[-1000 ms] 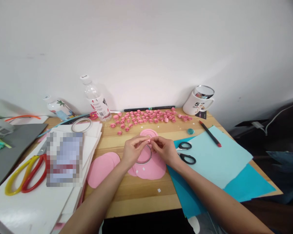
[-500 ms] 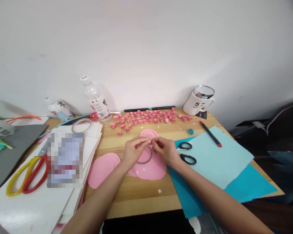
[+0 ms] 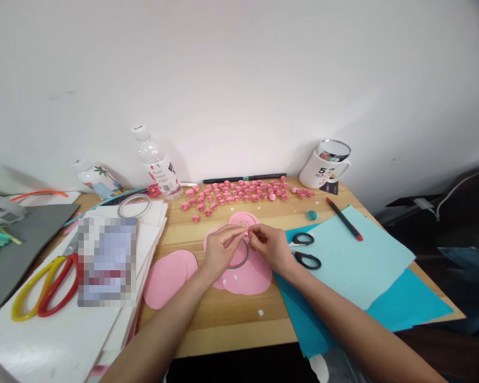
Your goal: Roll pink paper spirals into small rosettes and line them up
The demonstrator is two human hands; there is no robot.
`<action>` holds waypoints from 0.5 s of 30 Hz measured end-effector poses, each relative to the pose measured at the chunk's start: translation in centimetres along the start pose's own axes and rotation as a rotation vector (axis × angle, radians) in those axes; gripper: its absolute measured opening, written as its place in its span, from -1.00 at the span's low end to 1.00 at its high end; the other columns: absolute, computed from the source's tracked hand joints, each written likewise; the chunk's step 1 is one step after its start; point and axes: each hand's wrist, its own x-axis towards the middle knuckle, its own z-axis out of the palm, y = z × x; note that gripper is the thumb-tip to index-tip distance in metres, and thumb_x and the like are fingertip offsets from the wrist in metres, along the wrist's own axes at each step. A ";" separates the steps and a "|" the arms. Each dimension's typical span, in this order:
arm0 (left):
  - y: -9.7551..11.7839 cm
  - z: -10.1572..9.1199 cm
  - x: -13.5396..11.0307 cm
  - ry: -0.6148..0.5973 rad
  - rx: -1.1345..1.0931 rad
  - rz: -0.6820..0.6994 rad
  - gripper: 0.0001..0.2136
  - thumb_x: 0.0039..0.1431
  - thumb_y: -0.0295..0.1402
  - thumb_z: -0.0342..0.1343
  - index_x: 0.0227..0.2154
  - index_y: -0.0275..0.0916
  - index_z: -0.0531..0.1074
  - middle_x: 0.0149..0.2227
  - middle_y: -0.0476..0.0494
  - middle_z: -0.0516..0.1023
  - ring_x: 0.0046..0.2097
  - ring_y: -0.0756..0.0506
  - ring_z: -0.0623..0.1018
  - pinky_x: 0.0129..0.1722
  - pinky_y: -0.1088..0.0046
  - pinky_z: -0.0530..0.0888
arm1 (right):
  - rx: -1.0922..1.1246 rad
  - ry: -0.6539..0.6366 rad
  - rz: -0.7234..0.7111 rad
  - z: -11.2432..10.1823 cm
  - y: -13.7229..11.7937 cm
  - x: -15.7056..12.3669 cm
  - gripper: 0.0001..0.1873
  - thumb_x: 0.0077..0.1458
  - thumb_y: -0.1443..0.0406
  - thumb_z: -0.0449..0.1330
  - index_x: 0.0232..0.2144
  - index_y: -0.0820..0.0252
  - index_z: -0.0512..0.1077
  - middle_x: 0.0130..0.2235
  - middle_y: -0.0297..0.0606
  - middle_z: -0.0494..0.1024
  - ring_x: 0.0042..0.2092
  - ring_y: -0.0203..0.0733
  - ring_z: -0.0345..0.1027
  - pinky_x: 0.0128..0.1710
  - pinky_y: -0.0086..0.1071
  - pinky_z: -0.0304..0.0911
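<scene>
My left hand [image 3: 222,249] and my right hand [image 3: 272,246] meet fingertip to fingertip above the middle of the table, both pinched. Between them is a pink paper spiral [image 3: 243,217], whose curved bands show just beyond the fingers; its gripped end is mostly hidden. Under my hands lie several round pink paper pieces [image 3: 251,279], with a grey ring [image 3: 243,259] on top. More pink paper circles [image 3: 165,279] rest beside my left forearm. Toward the wall, many small rolled pink paper coils [image 3: 239,192] are spread out.
Black-handled scissors [image 3: 308,260] and a red-tipped pen [image 3: 345,219] lie on blue paper sheets [image 3: 367,260] at right. A mug [image 3: 323,167] stands at the back. On the left are a water bottle [image 3: 157,165], red-and-yellow scissors [image 3: 59,282] and white paper [image 3: 43,340].
My left hand has shifted and turned slightly, its fingertips still against those of my right hand. The right hand has barely moved, and the things on the table lie as before.
</scene>
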 end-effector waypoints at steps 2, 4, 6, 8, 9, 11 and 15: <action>0.2 -0.1 0.1 0.004 -0.007 -0.011 -0.89 0.04 -0.39 0.14 -0.40 -0.19 0.57 -0.30 -0.14 0.59 -0.24 -0.08 0.55 -0.19 0.40 0.48 | 0.010 -0.010 -0.006 0.0 0.0 0.0 -0.83 0.00 0.31 0.07 -0.38 0.26 0.44 -0.58 -0.29 0.47 -0.54 -0.29 0.31 -0.49 -0.43 0.28; 0.4 -0.2 0.3 0.004 -0.019 -0.018 -0.89 0.04 -0.39 0.14 -0.40 -0.19 0.56 -0.32 -0.14 0.60 -0.25 -0.07 0.55 -0.20 0.40 0.48 | 0.024 -0.013 -0.006 0.0 0.0 0.0 -0.83 0.01 0.31 0.07 -0.37 0.26 0.44 -0.59 -0.29 0.47 -0.54 -0.28 0.32 -0.49 -0.42 0.29; 0.5 -0.3 0.4 0.002 -0.031 -0.023 -0.89 0.04 -0.39 0.14 -0.40 -0.19 0.56 -0.32 -0.14 0.59 -0.26 -0.07 0.55 -0.20 0.40 0.48 | 0.048 -0.012 0.004 0.0 0.0 0.0 -0.83 0.01 0.30 0.08 -0.37 0.26 0.43 -0.59 -0.30 0.46 -0.54 -0.28 0.32 -0.49 -0.42 0.29; 0.6 -0.3 0.4 0.002 -0.039 -0.026 -0.89 0.04 -0.40 0.14 -0.40 -0.20 0.56 -0.31 -0.14 0.59 -0.25 -0.07 0.55 -0.19 0.41 0.48 | 0.090 -0.018 0.020 0.0 0.1 0.0 -0.83 0.01 0.29 0.08 -0.38 0.26 0.42 -0.59 -0.30 0.45 -0.54 -0.28 0.32 -0.49 -0.42 0.28; 0.6 -0.3 0.4 0.003 -0.042 -0.027 -0.89 0.04 -0.40 0.14 -0.41 -0.20 0.56 -0.31 -0.14 0.59 -0.25 -0.07 0.55 -0.19 0.41 0.47 | 0.115 -0.022 0.028 0.0 0.1 0.0 -0.83 0.01 0.28 0.08 -0.38 0.26 0.42 -0.59 -0.30 0.45 -0.54 -0.28 0.32 -0.50 -0.42 0.28; 0.6 -0.3 0.4 0.005 -0.045 -0.030 -0.90 0.04 -0.42 0.14 -0.41 -0.21 0.56 -0.32 -0.15 0.59 -0.25 -0.07 0.55 -0.19 0.42 0.47 | 0.159 -0.026 0.035 0.0 0.1 0.0 -0.83 0.01 0.27 0.09 -0.39 0.25 0.41 -0.58 -0.30 0.45 -0.54 -0.28 0.32 -0.50 -0.42 0.28; 0.5 -0.4 0.4 0.007 -0.037 -0.030 -0.90 0.04 -0.42 0.14 -0.41 -0.22 0.56 -0.32 -0.14 0.59 -0.25 -0.07 0.55 -0.19 0.43 0.47 | 0.177 -0.020 0.043 0.0 0.0 -0.1 -0.83 0.01 0.27 0.09 -0.39 0.26 0.41 -0.58 -0.30 0.45 -0.54 -0.28 0.33 -0.49 -0.41 0.29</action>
